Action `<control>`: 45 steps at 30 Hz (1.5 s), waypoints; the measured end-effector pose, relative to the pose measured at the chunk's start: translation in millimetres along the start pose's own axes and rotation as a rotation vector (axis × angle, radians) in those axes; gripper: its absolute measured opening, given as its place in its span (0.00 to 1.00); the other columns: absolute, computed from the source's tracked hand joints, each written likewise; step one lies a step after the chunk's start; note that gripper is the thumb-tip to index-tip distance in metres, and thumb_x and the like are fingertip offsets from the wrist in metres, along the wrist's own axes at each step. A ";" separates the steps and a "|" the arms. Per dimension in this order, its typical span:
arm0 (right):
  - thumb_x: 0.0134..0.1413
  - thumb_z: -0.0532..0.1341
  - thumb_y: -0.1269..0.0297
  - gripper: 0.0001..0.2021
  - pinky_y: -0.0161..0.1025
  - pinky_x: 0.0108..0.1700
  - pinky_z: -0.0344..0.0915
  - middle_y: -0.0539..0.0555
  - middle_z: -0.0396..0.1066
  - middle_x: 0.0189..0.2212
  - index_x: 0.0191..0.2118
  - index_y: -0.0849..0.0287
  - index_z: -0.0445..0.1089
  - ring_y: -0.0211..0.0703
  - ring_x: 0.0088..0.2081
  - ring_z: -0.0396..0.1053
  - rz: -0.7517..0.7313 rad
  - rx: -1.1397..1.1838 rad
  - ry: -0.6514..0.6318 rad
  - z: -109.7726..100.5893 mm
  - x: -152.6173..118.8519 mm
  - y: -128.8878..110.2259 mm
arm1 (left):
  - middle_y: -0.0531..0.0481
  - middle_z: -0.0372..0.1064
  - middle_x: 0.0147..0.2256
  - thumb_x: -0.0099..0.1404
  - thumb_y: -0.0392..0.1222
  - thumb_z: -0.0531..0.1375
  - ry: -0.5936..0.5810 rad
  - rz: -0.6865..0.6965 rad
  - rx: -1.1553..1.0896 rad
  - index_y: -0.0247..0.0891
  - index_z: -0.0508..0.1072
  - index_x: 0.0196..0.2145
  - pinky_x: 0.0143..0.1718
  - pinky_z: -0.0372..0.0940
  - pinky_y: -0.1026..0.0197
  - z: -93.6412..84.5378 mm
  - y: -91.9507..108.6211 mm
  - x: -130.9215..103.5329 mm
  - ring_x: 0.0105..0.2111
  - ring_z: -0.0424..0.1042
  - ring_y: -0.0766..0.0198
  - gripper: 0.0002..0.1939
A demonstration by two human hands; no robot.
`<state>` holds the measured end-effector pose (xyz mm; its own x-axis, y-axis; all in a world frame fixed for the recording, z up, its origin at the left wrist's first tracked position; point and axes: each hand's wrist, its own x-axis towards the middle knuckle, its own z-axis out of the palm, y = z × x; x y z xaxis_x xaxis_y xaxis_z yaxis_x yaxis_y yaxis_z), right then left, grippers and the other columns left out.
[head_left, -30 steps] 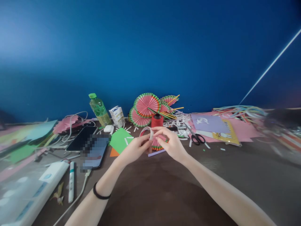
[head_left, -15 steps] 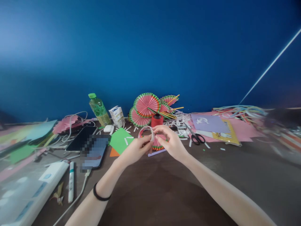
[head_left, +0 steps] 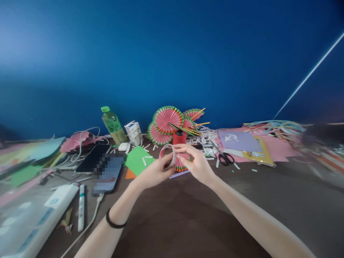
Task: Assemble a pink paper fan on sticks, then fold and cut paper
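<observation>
A roll of white tape (head_left: 173, 157) is held up in front of me over the table. The fingers of my left hand (head_left: 156, 172) are closed on its ring, one of them passing through the hole. My right hand (head_left: 195, 162) meets the roll's right side, its thumb and fingertips drawn together at the tape's edge. Whether a loose tape end sits between them is too small to make out. Just beneath and behind my hands lies a pleated pink-and-green paper fan (head_left: 181, 164), partly hidden. A red thread spool (head_left: 179, 138) stands behind it.
Finished round paper fans (head_left: 168, 120) lean near the blue wall. Black-handled scissors (head_left: 226, 158) and paper scraps lie right, green paper (head_left: 138, 159) left. A bottle (head_left: 114, 125), small box (head_left: 133, 132), phone (head_left: 109, 175), marker (head_left: 81, 208) and power strip (head_left: 53, 215) occupy the left side.
The tape roll has turned slightly in my left hand, so its hole faces me more. My left fingers have shifted on the ring; my right hand is nearly unmoved.
</observation>
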<state>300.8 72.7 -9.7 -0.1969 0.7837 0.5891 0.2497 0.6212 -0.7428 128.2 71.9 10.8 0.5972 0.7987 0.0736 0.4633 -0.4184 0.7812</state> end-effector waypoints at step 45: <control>0.61 0.48 0.62 0.06 0.36 0.32 0.59 0.52 0.70 0.32 0.32 0.55 0.53 0.43 0.34 0.69 0.244 -0.027 -0.249 -10.5 0.3 -6.2 | 0.48 0.69 0.38 0.59 0.45 0.51 0.095 -0.172 -0.354 0.36 0.70 0.47 0.39 0.59 0.64 -10.8 -26.4 4.1 0.36 0.65 0.62 0.20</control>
<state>309.2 69.0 -1.6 -0.3523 0.8876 0.2969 0.3425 0.4175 -0.8417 111.4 90.8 -2.8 0.4598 0.8874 -0.0327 0.2873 -0.1138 0.9511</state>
